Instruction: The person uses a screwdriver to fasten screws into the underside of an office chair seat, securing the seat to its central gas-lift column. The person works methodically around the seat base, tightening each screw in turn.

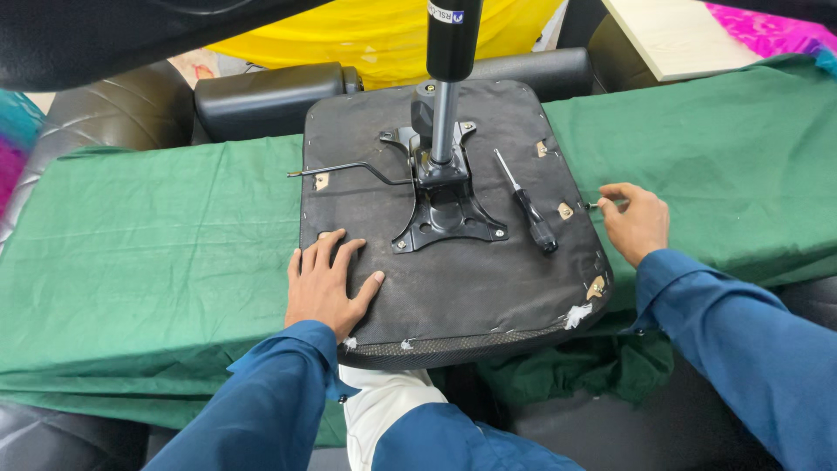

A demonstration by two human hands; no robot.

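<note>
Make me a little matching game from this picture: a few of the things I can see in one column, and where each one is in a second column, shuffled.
Things:
1. left hand
2. right hand
3. screwdriver
4. thin metal lever

Places:
A. lying loose on the seat underside, right of the metal plate
B. sticking out leftward from the central mechanism
C. flat on the near left part of the seat underside
D. on the green cloth beside the seat's right edge, pinching a small screw

Pairs: 1-C, 2-D, 3-A, 4-B
</note>
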